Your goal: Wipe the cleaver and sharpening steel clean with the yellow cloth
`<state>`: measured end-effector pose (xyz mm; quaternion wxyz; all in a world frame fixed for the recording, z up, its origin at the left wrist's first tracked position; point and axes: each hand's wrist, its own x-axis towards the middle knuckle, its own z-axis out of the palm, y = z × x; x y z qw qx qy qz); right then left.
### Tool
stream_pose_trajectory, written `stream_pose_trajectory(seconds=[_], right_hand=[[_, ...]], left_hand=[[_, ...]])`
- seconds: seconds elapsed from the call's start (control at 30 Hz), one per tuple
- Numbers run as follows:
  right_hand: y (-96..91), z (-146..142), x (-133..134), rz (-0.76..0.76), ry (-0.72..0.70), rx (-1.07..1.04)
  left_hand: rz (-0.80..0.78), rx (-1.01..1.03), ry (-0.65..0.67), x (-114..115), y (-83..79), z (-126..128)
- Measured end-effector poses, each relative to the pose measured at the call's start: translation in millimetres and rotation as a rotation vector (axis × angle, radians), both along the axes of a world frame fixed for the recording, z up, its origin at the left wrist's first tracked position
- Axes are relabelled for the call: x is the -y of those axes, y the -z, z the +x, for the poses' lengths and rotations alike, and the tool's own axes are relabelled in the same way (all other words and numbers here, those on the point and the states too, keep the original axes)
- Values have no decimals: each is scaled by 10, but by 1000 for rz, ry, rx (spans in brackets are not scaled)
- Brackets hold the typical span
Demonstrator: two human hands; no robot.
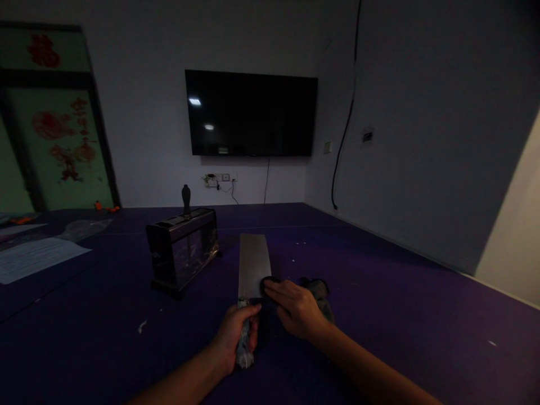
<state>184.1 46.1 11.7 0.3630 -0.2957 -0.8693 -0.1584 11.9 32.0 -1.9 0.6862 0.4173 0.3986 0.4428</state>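
My left hand (238,334) is closed round the wrapped handle (244,351) of a cleaver. The cleaver's broad grey blade (254,261) points away from me over the purple tabletop. At the blade's right edge, near the handle, my right hand (298,306) has its fingers on a dark round disc (269,286). The disc touches or overlaps the blade; its underside is hidden. Partly behind my right hand lies a dark grey bundle (319,292), perhaps cloth.
A black knife block (185,247) with clear sides stands to the left, one black knife handle (186,198) upright in it. Papers (40,259) and clear plastic (86,228) lie farther left. White scraps (142,326) dot the purple table (105,349). A wall ends the table's far side.
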Motion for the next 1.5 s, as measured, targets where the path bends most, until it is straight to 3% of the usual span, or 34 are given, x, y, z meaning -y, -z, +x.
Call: stream_pose_trajectory(seconds=[0.4, 0.87, 1.17, 1.5], right_hand=[[-32, -2, -25, -38, 124, 8], [-18, -18, -57, -42, 110, -33], [-43, -28, 4, -63, 13, 15], [-52, -12, 18, -81, -1, 38]], left_hand=[[82, -53, 1, 36, -119, -44], [58, -30, 8, -43, -13, -69], [-3, -41, -66, -41, -34, -56], [10, -26, -46, -62, -35, -60]])
